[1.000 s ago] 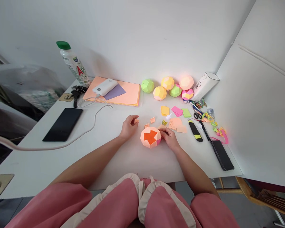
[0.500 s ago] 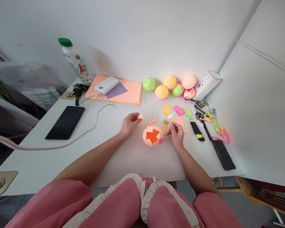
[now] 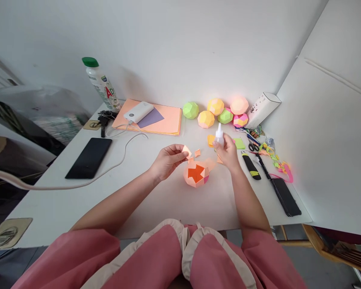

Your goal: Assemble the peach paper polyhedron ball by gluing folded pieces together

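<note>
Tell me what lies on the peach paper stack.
A white power bank, part of its cable and a purple sheet. What the power bank covers can't be seen.

White wall [image 3: 168, 44] behind white table [image 3: 132, 164], meeting white side wall [image 3: 333, 140] at right. Light soft, faint shadow [image 3: 134, 82] on back wall. Below, grey tiled floor [image 3: 308, 265]; at lower right, wooden chair [image 3: 317, 245], partly cut off.

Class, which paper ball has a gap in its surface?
The peach ball nearest the person: a jagged opening shows its bright orange inside. The six balls along the wall show no opening.
</note>
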A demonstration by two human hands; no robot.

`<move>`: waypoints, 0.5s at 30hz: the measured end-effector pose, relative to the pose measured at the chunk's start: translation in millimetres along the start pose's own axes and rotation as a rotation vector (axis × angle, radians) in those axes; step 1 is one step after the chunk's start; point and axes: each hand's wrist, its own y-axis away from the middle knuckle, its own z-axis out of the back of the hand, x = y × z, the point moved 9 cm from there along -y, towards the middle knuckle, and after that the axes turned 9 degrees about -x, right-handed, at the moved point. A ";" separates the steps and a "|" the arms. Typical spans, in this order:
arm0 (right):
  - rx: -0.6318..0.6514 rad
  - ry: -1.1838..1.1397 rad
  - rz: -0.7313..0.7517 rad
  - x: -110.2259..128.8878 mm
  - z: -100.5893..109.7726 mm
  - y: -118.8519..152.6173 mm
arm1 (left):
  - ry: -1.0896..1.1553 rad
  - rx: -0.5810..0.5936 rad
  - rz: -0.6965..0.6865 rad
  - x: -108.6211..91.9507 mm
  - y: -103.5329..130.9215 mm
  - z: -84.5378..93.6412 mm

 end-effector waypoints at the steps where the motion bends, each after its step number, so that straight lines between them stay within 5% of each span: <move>1: -0.021 -0.028 0.100 27.8 6.5 -0.4 | -0.012 0.013 -0.004 -2.8 2.5 -1.6; 4: -0.068 -0.093 0.234 92.5 29.2 10.6 | -0.055 0.057 -0.001 -5.6 9.6 -6.4; 7: -0.065 0.022 0.292 127.4 46.4 28.7 | -0.048 0.124 0.029 -2.3 17.5 -15.2; 11: 0.030 -0.037 0.267 133.7 52.6 42.7 | -0.020 0.165 0.126 8.9 26.8 -24.3; 15: -0.046 -0.188 0.308 134.8 60.2 43.3 | -0.009 0.192 0.206 18.9 33.1 -29.3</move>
